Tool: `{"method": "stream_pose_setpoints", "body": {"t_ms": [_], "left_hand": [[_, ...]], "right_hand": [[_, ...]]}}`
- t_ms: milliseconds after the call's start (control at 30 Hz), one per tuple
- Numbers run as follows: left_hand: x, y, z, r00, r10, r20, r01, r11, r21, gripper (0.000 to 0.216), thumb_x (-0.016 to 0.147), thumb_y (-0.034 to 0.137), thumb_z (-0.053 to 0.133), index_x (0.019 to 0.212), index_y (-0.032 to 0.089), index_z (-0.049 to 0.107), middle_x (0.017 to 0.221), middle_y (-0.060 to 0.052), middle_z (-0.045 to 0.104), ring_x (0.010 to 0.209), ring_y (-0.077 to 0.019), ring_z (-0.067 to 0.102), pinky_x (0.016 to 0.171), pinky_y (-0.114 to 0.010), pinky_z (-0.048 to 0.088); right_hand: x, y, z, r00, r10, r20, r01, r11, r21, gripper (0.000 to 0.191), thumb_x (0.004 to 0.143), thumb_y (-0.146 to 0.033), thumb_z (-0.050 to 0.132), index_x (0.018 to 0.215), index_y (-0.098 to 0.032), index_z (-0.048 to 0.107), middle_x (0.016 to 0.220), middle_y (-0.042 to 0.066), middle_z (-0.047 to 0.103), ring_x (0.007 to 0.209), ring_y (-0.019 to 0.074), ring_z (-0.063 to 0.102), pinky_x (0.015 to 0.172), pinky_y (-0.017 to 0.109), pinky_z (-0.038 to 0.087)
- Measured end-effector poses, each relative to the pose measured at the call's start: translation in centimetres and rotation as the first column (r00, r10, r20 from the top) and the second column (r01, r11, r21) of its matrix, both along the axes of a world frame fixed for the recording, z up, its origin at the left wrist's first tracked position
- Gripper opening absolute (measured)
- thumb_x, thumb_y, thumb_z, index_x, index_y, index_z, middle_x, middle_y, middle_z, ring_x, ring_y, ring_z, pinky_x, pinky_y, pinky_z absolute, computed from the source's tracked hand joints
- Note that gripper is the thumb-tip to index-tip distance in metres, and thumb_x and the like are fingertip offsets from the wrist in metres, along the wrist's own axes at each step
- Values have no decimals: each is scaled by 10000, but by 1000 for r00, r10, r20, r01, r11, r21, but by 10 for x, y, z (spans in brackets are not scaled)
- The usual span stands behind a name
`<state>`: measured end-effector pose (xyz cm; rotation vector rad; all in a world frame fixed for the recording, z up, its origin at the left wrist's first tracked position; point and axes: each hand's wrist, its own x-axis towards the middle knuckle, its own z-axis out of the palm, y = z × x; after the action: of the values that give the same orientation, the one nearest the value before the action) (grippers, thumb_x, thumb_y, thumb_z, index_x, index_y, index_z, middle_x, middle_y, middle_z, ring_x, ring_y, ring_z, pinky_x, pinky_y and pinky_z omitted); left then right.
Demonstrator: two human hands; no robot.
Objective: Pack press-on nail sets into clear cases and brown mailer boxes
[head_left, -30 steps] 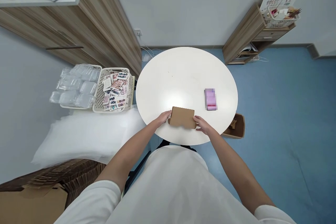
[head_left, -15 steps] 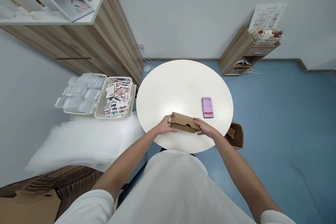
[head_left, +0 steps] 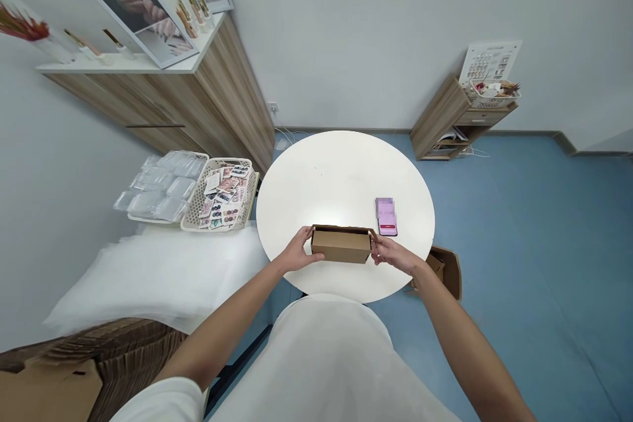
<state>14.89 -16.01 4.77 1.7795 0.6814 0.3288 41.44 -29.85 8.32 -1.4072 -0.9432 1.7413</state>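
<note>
A small brown cardboard box (head_left: 341, 247) is between my two hands at the near side of the round white table (head_left: 346, 165). My left hand (head_left: 299, 252) grips its left end, with the thumb along the near lower edge. At the right end, my right hand (head_left: 388, 252) has its fingers closed on the box's edge near the top corner. The long near side of the box faces me, and its far top edge stands up a little. Whether it touches the table I cannot tell. A phone (head_left: 386, 216) with a purple screen lies just beyond my right hand.
To the left, one white basket (head_left: 185, 224) holds printed cards, and clear plastic cases (head_left: 165, 184) fill another. White translucent sheets (head_left: 163, 270) and stacked flat cardboard (head_left: 133, 362) lie nearer. A cardboard bin (head_left: 452, 273) stands right of the table. Wooden cabinets (head_left: 237, 86) line the wall.
The box has been turned from a slant to lie level across, its long side now facing me and its top edge raised. My right hand has shifted to its end. The view has tilted up slightly.
</note>
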Motion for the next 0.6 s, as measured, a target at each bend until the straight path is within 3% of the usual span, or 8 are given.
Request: {"method": "stream_pose_setpoints", "body": {"t_ms": [100,200,333,500,600], "left_hand": [[4,-10,7,991,-21,135,53,969,-241,693,665,390,674,1255,189,373,1165,-107,497,1091,-241,469,897,-392,415],[8,-18,9,981,0,194,69,934,-352,687,679,385,667,1261,176,368,1175,-119,505,1111,-250,464,896,-393,421],[11,-20,7,991,35,129,6,952,-306,653,652,385,688,1208,172,420,1123,-109,528,1049,-239,498,840,-369,448],[14,-21,5,998,43,47,-34,982,-184,583,637,394,694,1133,183,471,1029,-74,548,943,-206,522,776,-336,461],[16,-23,6,997,66,47,-55,978,-203,531,644,398,687,1088,183,492,990,-60,550,931,-199,525,776,-331,459]], "right_hand": [[-5,-7,-2,979,-17,205,-2,996,90,419,768,-576,440,840,-179,554,683,1,471,625,119,443,645,297,432],[-8,-9,-2,925,-159,344,97,977,190,432,790,-569,391,867,-184,574,769,30,495,670,135,456,613,286,436],[-7,-7,2,816,-327,477,208,936,285,409,803,-500,406,1036,-208,573,831,45,549,685,144,488,614,289,434],[-5,0,9,692,-366,622,202,926,320,365,809,-420,410,1057,-202,567,640,-2,531,579,129,470,581,281,403],[-5,2,13,691,-347,634,175,931,320,337,799,-410,423,1005,-200,588,629,0,533,566,126,469,561,273,402]]}}
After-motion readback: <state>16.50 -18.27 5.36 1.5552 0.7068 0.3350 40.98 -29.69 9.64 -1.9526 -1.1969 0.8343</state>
